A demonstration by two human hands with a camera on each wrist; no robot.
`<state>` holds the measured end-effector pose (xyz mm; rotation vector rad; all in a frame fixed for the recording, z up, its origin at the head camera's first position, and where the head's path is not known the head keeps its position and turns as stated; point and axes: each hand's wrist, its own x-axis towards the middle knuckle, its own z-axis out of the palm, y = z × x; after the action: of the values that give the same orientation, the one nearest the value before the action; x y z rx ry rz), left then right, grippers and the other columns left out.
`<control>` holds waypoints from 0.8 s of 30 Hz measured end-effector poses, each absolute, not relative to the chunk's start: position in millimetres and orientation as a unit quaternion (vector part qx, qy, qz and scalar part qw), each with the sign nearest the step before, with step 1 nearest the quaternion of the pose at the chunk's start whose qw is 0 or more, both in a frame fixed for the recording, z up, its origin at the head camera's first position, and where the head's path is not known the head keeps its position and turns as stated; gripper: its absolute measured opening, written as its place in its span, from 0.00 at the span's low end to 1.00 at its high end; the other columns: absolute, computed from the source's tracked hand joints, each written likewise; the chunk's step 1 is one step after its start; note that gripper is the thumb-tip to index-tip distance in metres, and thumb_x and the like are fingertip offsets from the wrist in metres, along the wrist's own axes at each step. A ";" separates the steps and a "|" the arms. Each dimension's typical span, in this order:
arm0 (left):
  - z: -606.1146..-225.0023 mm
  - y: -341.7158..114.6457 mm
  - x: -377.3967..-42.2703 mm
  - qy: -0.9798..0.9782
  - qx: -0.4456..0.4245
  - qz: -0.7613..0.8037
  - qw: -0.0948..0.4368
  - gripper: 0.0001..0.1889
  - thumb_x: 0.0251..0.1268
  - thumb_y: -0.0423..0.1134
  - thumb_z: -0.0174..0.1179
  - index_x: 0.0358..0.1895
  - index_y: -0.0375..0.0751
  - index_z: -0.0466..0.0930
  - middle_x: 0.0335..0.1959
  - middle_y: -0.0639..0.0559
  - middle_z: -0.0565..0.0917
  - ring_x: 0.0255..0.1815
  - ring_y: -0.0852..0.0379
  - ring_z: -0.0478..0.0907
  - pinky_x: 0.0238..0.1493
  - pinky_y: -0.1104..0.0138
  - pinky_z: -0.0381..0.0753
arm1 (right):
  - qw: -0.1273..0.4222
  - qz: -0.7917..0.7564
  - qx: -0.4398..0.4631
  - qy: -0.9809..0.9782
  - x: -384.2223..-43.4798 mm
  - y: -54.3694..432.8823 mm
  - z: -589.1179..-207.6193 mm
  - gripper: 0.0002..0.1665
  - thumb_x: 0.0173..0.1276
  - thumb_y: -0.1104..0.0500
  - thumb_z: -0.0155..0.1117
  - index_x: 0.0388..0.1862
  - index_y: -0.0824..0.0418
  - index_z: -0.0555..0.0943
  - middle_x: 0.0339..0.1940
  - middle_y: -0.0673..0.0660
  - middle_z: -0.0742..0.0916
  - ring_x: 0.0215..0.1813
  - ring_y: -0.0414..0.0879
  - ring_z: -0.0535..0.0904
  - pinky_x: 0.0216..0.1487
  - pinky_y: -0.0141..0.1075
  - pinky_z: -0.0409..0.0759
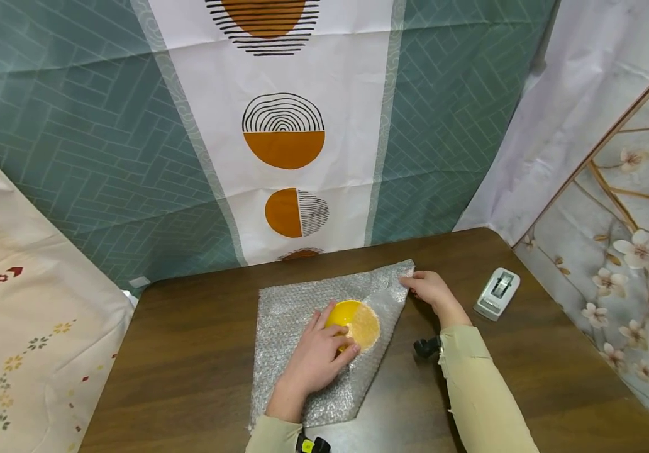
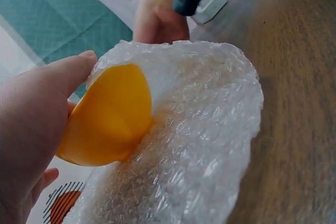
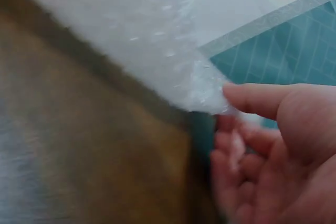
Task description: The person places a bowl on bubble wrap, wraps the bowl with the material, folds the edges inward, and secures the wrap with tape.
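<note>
A yellow bowl (image 1: 344, 314) lies on a sheet of bubble wrap (image 1: 285, 333) on the table. Its right part shows through a flap of the wrap. My left hand (image 1: 317, 358) holds the bowl from its near left side, fingers and thumb spread across it. In the left wrist view the bowl's smooth side (image 2: 113, 119) shows against the wrap. Away to the right, my right hand (image 1: 431, 289) pinches the far right corner of the wrap between thumb and fingers. That pinched corner (image 3: 210, 95) also appears in the right wrist view.
A light grey device with a dark slot (image 1: 497, 294) lies on the brown wooden table (image 1: 188, 352), right of my right hand. Patterned cloths hang behind the table (image 1: 302, 151) and along both sides.
</note>
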<state>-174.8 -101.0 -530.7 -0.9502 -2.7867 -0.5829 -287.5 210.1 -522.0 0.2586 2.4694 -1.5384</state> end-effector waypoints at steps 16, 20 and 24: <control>-529.4 -99.0 -173.4 -0.927 -0.305 -0.207 0.062 0.27 0.85 0.59 0.49 0.44 0.46 0.95 0.46 0.53 0.89 0.87 0.43 0.53 0.84 0.47 0.52 | 0.118 -0.625 0.096 0.765 -289.0 234.7 -538.7 0.35 0.80 0.52 0.68 0.73 0.76 0.74 0.40 0.44 0.89 0.39 0.31 0.86 0.44 0.26 0.85; -528.6 -100.1 -172.9 -0.928 -0.302 -0.207 0.064 0.25 0.84 0.58 0.51 0.42 0.47 0.95 0.44 0.54 0.88 0.87 0.44 0.52 0.84 0.47 0.51 | 0.119 -0.635 0.093 0.758 -289.7 234.5 -539.0 0.37 0.80 0.52 0.67 0.74 0.76 0.71 0.41 0.45 0.88 0.39 0.31 0.86 0.45 0.26 0.85; -528.3 -101.0 -173.4 -0.930 -0.301 -0.202 0.063 0.26 0.85 0.59 0.50 0.42 0.47 0.94 0.44 0.54 0.88 0.88 0.45 0.51 0.84 0.47 0.50 | 0.114 -0.645 0.094 0.750 -290.2 232.9 -539.5 0.34 0.81 0.53 0.67 0.73 0.75 0.72 0.41 0.45 0.88 0.40 0.31 0.86 0.46 0.27 0.85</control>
<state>-173.4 -101.0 -528.3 -0.9091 -2.8099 -0.6113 -290.2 232.9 -539.5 0.2748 2.1983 -1.8902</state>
